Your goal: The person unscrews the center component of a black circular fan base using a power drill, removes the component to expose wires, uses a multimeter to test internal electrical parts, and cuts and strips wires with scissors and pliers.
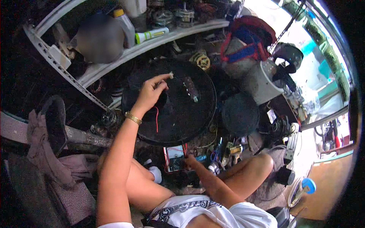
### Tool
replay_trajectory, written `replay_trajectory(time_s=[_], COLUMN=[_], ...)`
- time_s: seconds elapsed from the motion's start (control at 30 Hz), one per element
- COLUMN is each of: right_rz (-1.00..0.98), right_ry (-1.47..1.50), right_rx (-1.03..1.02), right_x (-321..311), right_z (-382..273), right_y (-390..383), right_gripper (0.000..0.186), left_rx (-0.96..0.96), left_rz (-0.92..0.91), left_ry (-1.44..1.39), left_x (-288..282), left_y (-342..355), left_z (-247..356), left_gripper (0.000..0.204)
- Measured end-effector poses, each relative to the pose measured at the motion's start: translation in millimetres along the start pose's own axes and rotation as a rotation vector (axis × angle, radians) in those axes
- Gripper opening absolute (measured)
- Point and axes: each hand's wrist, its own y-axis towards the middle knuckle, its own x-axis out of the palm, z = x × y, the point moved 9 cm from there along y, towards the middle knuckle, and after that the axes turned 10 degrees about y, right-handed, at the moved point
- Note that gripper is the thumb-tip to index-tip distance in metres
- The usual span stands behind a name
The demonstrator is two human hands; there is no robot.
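My left hand (151, 93) is over a large round black surface (178, 125), its fingers bent in. At its fingertips is a small pale piece (171, 75), too small to name. A short red wire (157, 119) runs below this hand. Beside it on the black surface lies a narrow strip with several bright spots (187, 89). My right hand (191, 162) is low and closed, next to what looks like a multimeter (175, 152) with a pale face and red leads. What the right fingers hold is hard to see.
A metal shelf frame (152, 41) crosses the back, bearing a green and white flashlight (152, 35) and a bottle (124, 24). At the right stand a pale bucket (262, 81) and a dark round stool top (240, 113). Tools, including blue-handled pliers (217, 150), lie nearby.
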Motion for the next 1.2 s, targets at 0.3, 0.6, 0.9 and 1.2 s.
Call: replay_trajectory(time_s=[0.3, 0.6, 0.9, 1.2], right_rz=[-0.137, 0.273, 0.260, 0.357], right_ry=[0.670, 0.471, 0.818, 0.888], right_rx=[0.015, -0.100, -0.731, -0.976], right_x=[0.0, -329.3, -436.2, -421.8], right_z=[-21.9, -170.2, -467.5, -733.4], right_y=[-27.4, -173.9, -153.5, 33.6], right_gripper=[0.042, 0.035, 0.045, 0.027], left_rx=[0.037, -0.019, -0.057, 0.085], left_rz=[0.011, -0.064, -0.136, -0.061], left_ry=[0.059, -0.047, 0.008, 0.065], left_x=[6.4, -1.0, 12.9, 9.8], left_y=[7.1, 4.8, 5.7, 8.5], left_z=[0.2, -1.2, 5.6, 21.6], left_gripper=[0.036, 0.035, 0.037, 0.036])
